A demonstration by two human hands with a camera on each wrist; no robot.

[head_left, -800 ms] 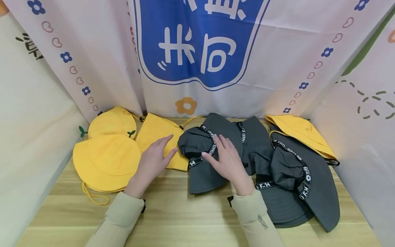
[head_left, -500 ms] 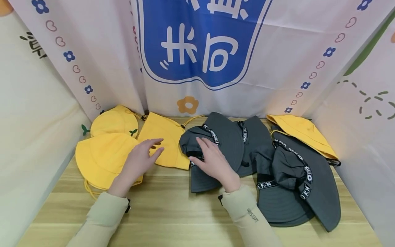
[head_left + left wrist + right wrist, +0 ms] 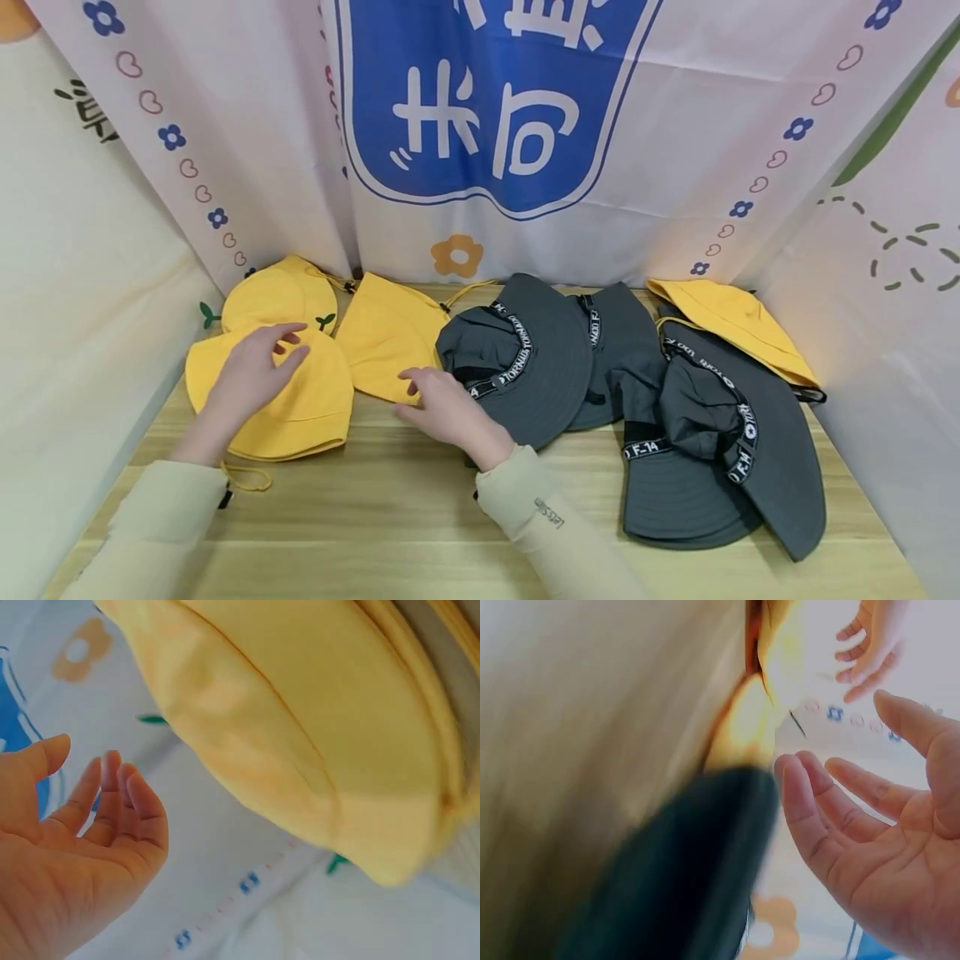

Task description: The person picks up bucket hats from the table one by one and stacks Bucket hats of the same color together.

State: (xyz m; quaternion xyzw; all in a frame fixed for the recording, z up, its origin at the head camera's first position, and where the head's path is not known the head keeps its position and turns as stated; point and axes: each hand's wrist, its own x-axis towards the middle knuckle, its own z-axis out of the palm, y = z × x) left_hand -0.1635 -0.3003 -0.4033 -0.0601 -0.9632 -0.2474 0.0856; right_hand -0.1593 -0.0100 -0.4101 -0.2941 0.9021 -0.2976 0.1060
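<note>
Above the front yellow hat (image 3: 322,400) at the left hovers my left hand (image 3: 251,371), its fingers loosely bent and holding nothing. The left wrist view shows a gap between that hand (image 3: 97,840) and the hat (image 3: 300,735). My right hand (image 3: 450,408) hangs between a middle yellow hat (image 3: 390,325) and a dark grey hat (image 3: 558,358) with a lettered band, holding nothing. In the right wrist view its relaxed fingers (image 3: 802,795) are apart from the blurred dark brim (image 3: 682,862). A further yellow hat (image 3: 262,292) with green sprouts lies behind the front one.
Several more dark grey hats (image 3: 690,508) overlap at the right, with a yellow hat (image 3: 727,317) on top at the back. A printed curtain (image 3: 405,225) stands behind the wooden table (image 3: 360,533). White fabric walls (image 3: 82,317) flank both sides.
Both hands have moved left. The left hand passed from the middle yellow hat to over the front left one; the right hand came away from above the dark grey hat.
</note>
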